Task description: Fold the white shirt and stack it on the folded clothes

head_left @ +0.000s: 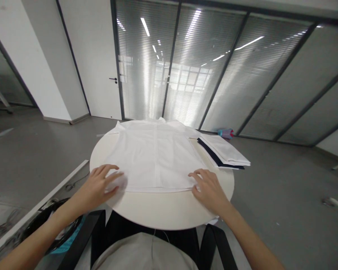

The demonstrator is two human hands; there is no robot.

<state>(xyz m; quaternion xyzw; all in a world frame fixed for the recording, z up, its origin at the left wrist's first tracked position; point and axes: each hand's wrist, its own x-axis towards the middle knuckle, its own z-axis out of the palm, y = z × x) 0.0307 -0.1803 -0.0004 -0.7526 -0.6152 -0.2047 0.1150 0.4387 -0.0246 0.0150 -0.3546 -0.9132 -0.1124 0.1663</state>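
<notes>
While the open left hand (97, 185) and open right hand (210, 191) rest on a white shirt (154, 157), it lies spread across a round table (169, 212).
Both hands spread wide, left at 8 o'clock, right at 4 o'clock; folded clothes (222, 152) sit at 2 o'clock.

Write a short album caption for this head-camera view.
Left hand and right hand rest on a white shirt spread on a round table beside folded clothes.

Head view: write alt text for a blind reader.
The left hand and right hand rest on the hem of a white shirt spread flat on a round white table. Folded white and navy cloth lies beside it, overhanging the table's edge.
</notes>
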